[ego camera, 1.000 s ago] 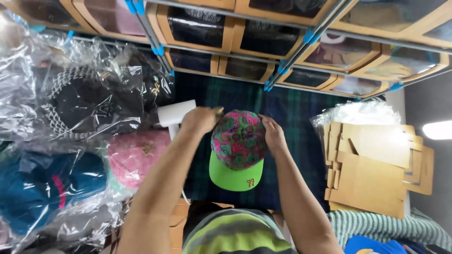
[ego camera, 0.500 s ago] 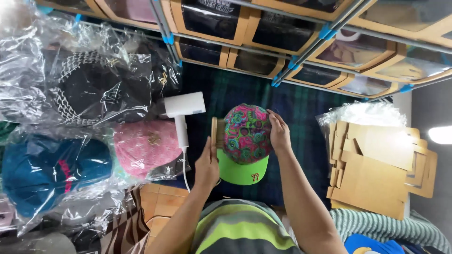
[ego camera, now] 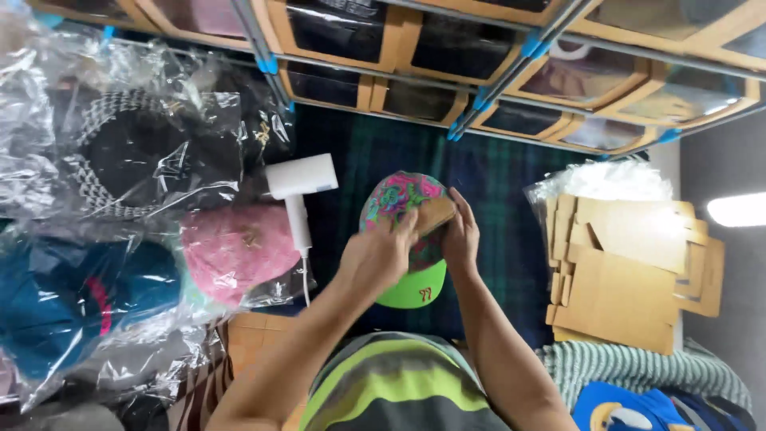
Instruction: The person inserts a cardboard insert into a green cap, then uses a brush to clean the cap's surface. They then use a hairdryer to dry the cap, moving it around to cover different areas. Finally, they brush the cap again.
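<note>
Your left hand point(ego camera: 379, 255) and right hand point(ego camera: 461, 235) both close their grip on a cardboard piece point(ego camera: 435, 214), pressing it against the floral cap point(ego camera: 399, 199) over the dark plaid worktop point(ego camera: 511, 215). The cap's green brim point(ego camera: 415, 291) points toward you. A white hairdryer point(ego camera: 299, 187) lies just left, bagged caps point(ego camera: 231, 247) beyond it.

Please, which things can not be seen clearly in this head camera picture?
- Floral cap with green brim: middle hidden by left hand and right hand.
- Brown cardboard piece: mostly behind fingers.
- Boxes on the shelf: contents dark, cut by top edge.
- Blue bagged cap: blurred by plastic glare.
</note>
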